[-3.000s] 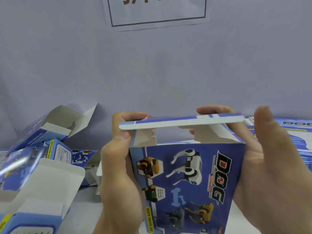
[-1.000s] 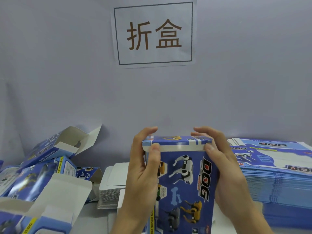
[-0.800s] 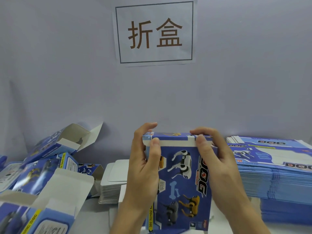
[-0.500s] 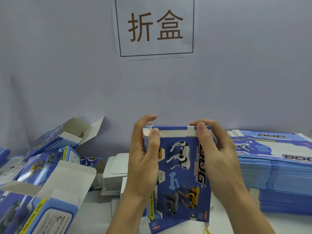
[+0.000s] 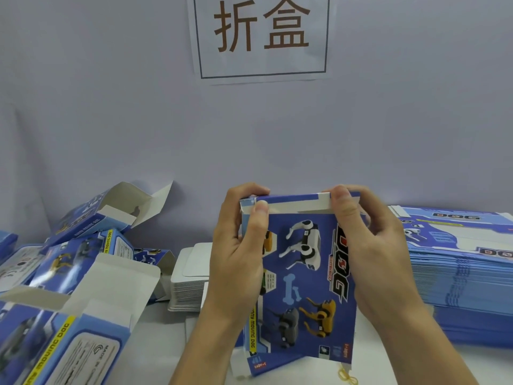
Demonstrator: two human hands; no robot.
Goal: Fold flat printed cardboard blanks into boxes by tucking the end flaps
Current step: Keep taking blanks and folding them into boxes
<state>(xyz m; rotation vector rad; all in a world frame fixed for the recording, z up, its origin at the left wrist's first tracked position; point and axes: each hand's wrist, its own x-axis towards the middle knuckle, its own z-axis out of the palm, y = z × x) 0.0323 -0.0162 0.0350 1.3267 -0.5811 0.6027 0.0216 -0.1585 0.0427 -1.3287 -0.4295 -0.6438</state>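
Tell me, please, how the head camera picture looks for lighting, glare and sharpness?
Head view: soft, even light; faint shadow on the wall behind the open boxes. Sheen on the folded boxes at lower left. The held box is fairly sharp, the flat blank stack soft toward the right edge, with wide-angle bending there.

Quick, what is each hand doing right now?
Left hand: grips the blue printed cardboard box at its top left corner.
Right hand: pinches its top right corner.
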